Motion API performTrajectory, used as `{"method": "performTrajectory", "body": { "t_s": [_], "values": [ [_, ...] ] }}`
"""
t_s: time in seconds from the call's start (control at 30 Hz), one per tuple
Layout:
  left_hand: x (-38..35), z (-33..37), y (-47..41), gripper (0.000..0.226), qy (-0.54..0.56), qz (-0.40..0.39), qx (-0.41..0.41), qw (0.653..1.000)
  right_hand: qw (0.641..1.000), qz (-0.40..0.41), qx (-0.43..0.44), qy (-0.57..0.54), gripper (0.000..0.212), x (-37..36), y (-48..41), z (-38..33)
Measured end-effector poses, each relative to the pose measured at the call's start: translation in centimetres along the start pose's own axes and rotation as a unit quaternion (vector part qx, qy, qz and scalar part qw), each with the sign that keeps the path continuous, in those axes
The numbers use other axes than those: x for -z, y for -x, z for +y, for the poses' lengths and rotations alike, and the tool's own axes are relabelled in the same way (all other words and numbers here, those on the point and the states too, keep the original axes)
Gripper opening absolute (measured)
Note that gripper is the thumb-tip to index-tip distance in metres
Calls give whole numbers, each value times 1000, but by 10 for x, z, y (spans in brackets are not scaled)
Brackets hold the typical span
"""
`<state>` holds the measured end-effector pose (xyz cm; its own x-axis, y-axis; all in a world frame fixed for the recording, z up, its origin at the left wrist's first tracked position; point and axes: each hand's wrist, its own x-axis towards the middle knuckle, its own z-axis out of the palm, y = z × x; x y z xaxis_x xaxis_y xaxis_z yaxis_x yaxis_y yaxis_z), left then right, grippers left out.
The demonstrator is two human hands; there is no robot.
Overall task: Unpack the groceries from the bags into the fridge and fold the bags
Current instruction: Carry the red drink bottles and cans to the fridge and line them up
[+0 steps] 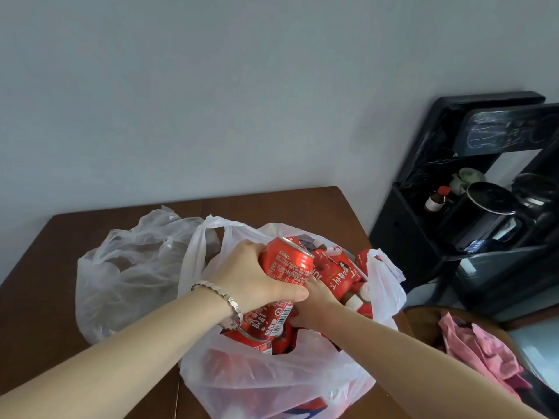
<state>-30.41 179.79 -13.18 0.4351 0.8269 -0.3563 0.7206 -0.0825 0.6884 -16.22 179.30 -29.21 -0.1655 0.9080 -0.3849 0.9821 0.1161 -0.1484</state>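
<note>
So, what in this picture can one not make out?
Head view only:
- Right hand: fingers hidden behind the can that the left hand grips; holding anything, unclear.
- Front bag: lower contents veiled by plastic, cut by the bottom edge.
- Rear bag: contents blurred by crumpled plastic.
- Fridge: out of frame.

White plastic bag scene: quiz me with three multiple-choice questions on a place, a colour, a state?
1. The crumpled clear plastic bag lies: A) on the brown wooden table B) on a floor C) in a fridge
2. The metal drink can in the left hand is: A) blue B) red C) green
3. The white plastic bag is: A) knotted B) folded flat C) open, holding drinks
1A, it rests on that table; 2B, its side is red; 3C, drinks show inside.
</note>
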Motion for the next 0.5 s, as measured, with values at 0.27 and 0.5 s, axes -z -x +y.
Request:
{"method": "performTrajectory", "body": {
  "t_s": [0.27,0.5],
  "values": [
    [11,0,12,34,2,41,-10,999,962,193,-99,-165,51,38,42,12],
    [10,10,36,36,1,35,-45,998,436,121,-316,-834,42,61,117,26]
  ]
}}
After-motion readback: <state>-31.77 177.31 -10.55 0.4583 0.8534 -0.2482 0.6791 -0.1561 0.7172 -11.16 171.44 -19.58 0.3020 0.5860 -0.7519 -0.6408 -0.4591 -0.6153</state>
